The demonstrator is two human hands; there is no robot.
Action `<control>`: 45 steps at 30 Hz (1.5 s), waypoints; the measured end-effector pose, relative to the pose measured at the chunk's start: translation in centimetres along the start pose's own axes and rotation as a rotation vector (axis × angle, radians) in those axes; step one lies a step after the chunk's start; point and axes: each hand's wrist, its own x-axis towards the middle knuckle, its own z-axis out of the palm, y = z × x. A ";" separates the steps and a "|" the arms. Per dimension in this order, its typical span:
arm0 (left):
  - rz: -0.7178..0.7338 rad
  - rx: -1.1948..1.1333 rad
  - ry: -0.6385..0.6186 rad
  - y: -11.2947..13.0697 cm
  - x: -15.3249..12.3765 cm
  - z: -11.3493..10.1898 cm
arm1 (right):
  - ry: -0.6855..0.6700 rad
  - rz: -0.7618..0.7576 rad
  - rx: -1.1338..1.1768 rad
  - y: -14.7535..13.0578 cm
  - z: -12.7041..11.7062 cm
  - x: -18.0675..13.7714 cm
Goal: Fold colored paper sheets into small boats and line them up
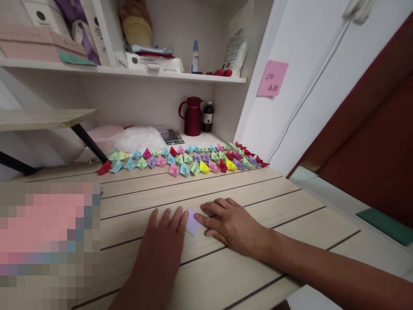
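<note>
A small piece of folded lavender paper (193, 223) lies flat on the wooden table between my two hands. My left hand (166, 234) rests palm down on the tabletop with its fingers stretched out, and its index finger touches the paper's left edge. From the right, my right hand (234, 224) lies low over the table, its fingers extended and slightly bent. One of its fingertips presses on the paper's right side. Beyond the hands stand rows of small folded paper boats (195, 168) in many colours.
The striped wooden table (245, 275) bears everything. Behind the boats are a clear plastic bag (140, 140), a dark red jug (192, 116) and a dark bottle (208, 117). A raised stand (48, 118) is at left. A pixelated patch hides the lower left.
</note>
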 end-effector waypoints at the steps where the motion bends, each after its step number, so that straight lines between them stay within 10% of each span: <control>1: 0.004 0.014 -0.004 0.1 -0.1 0.0 | 0.002 0.002 0.003 0.0 0.0 -0.1; 10: -0.026 0.242 -0.126 0.7 -1.8 -1.2 | 0.019 0.000 0.174 0.8 -1.0 2.3; 16: -0.126 0.208 0.046 0.3 -1.6 0.7 | -0.133 0.093 0.410 2.0 -1.0 6.4; 26: -0.507 -1.397 0.116 -3.6 3.0 -1.8 | -0.113 0.078 0.559 2.2 0.2 5.9; 32: -0.812 -1.560 0.427 -4.4 3.0 0.2 | -0.063 0.095 0.730 2.1 0.6 5.4; 45: -0.475 -1.402 0.352 0.7 1.8 0.9 | 0.249 0.429 1.322 2.2 2.3 6.2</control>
